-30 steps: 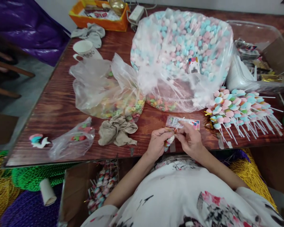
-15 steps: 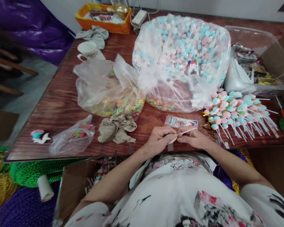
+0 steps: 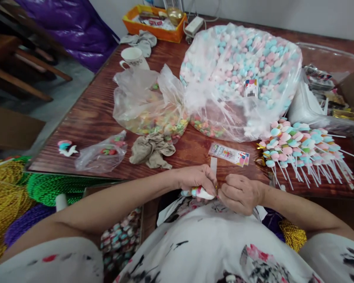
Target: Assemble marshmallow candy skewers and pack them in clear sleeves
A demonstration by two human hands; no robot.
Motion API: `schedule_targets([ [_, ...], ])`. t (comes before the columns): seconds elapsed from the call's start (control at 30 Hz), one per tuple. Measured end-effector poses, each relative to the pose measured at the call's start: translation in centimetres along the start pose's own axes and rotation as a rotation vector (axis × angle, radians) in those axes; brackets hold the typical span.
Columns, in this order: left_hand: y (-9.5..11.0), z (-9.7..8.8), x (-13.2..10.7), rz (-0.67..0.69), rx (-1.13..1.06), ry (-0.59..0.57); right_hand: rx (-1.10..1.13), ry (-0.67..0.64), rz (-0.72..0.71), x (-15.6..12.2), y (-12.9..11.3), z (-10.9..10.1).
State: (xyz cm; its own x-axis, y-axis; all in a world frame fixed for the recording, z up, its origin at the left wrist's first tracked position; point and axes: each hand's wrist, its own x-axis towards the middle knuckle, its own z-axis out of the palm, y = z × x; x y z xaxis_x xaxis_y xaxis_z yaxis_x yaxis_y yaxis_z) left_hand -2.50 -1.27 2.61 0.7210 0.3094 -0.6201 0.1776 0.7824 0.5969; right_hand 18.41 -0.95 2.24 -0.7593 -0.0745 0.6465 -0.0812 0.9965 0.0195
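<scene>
My left hand [image 3: 199, 181] is closed around a marshmallow skewer [image 3: 205, 193] with blue, pink and white pieces, held at the table's front edge close to my shirt. Right beside it, my right hand [image 3: 240, 192] is pinched with curled fingers at the end of the skewer. A tiny gold glint shows between the two hands, but what the right fingertips grip is too small to make out. Just beyond lies a printed clear packet [image 3: 228, 154] on the tabletop. A pile of marshmallow skewers [image 3: 303, 143] with white sticks rests to the right.
Behind are a large bag of marshmallows [image 3: 253, 55] and a bag of gummy rings [image 3: 153, 114]. A crumpled cloth [image 3: 153, 151], a small bag with red candies [image 3: 104, 153] and a mug [image 3: 133, 57] sit left. A clear bin [image 3: 336, 53] stands right.
Both hands have come down toward my body, off the tabletop. The white stick that showed between my fingers is out of sight; colored marshmallow pieces now show under my left hand. The view has shifted left.
</scene>
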Motion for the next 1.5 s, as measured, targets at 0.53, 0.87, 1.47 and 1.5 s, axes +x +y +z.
schedule_targets([
  [0.53, 0.3, -0.7, 0.7, 0.119, 0.064, -0.377, 0.099, 0.043, -0.027, 0.7, 0.2, 0.8],
  [0.87, 0.2, -0.3, 1.0, 0.103, -0.007, -0.357, 0.276, 0.122, 0.064, 0.1, 0.2, 0.8],
  [1.47, -0.5, -2.0, 2.5, 0.131, 0.004, -0.453, 0.326, 0.106, 0.230, -0.5, -1.1, 2.5],
  [1.5, -0.5, -2.3, 2.5, 0.134, 0.019, -0.464, 0.292, 0.103, 0.254, -0.5, -1.2, 2.6],
])
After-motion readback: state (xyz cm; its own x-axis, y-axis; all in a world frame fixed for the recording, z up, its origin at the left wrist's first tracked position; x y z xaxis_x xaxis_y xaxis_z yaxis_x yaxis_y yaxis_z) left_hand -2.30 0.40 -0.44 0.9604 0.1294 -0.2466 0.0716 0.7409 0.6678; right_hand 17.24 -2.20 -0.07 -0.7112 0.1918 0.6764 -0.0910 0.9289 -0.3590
